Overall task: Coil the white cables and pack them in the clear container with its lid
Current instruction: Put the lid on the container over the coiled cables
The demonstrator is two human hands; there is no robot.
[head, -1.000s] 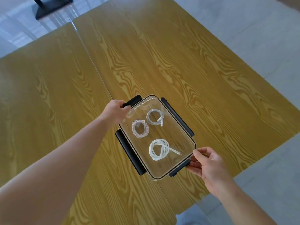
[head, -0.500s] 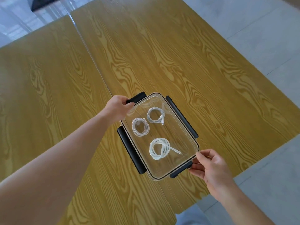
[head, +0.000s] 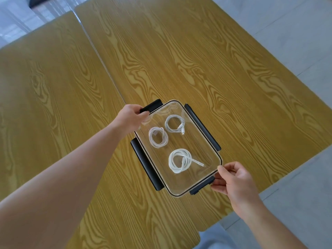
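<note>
- Since a moment ago we have barely shifted: our left hand point(head: 132, 116) keeps to the far short end of the clear container point(head: 210, 153), and our right hand point(head: 233, 178) has eased a little closer round the near corner, while the container itself lies much where it did.
- Our left hand's fingers are curled closed over the far black clip point(head: 152, 105), thumb on the lid point(head: 195, 142) beside it; it appears to be pressing that clip down.
- Our right hand is half open, thumb tip on the lid's near right corner and fingers tucked under the near black clip point(head: 202, 185); whether that clip is already latched we cannot tell.
- All three coiled white cables lie inside under the lid: one far coil point(head: 174, 125), one left coil point(head: 158, 137), and a larger near coil point(head: 180, 163) with a loose end pointing towards our right hand.
- Both long side clips, left point(head: 146, 164) and right point(head: 202, 126), look folded outward, so we judge the packing done and the sealing only begun.
- Between our two hands, the container sits askew on the wooden table point(head: 197, 60), close to its near edge.
</note>
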